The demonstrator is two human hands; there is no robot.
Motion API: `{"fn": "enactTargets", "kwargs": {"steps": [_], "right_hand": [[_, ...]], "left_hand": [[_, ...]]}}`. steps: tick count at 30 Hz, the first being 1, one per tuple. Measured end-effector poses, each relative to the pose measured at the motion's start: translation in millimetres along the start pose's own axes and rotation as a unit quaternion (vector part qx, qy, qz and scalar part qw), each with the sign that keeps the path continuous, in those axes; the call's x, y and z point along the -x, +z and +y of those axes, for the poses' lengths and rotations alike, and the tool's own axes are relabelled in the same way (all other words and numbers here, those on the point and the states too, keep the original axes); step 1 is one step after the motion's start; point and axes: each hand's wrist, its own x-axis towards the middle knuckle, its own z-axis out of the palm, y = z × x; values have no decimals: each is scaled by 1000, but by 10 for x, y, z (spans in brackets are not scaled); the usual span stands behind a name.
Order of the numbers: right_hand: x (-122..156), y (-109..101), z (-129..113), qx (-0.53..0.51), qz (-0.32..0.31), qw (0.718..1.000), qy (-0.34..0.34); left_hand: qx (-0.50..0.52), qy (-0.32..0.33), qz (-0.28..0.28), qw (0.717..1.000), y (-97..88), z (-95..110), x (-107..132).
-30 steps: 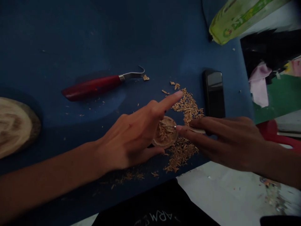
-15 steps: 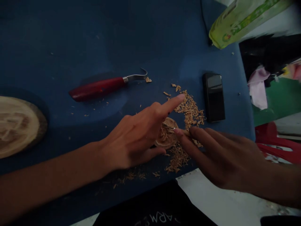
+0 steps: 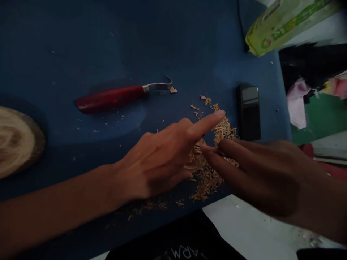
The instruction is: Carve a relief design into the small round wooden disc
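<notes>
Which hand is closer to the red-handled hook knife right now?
Left. The left hand is below the hook knife in the view, apart from it; the right hand is farther off, to the right of the small wood piece.

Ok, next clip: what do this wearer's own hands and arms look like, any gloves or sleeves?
The left hand and right hand are bare; no gloves, rings, watch or sleeves show. A small mark sits on the left hand's back. Below, black clothing bears pale lettering.
</notes>
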Motion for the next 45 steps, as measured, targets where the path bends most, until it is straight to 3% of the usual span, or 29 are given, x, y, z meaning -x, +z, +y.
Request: {"fn": "enactTargets", "kwargs": {"steps": [4,8,15,19,24,31,38,45], "right_hand": [[29,227,431,-176,51,982,-39],[80,295,591,-267,32,963,-27],[326,145,367,-48,74,996,-29],[362,279,225,-24,127,991,-37],[370,294,74,2,101,994,-27],[362,250,-140,56,81,995,-26],[228,196,-55,25,62,997,-24],[234,310,273,-60,72,995,-41]], "left_hand": [[15,10,10,1000,-15,-33,10],[20,22,27,999,27,-63,12],[7,-12,-11,1000,-42,-15,29],[-5,-26,-23,999,-115,36,25],[-33,-11,-34,999,-131,55,-6],[-43,17,-1,999,-20,26,-30],[-61,3,-50,997,-23,10,-61],[-41,-12,-48,998,-135,69,-14]]}}
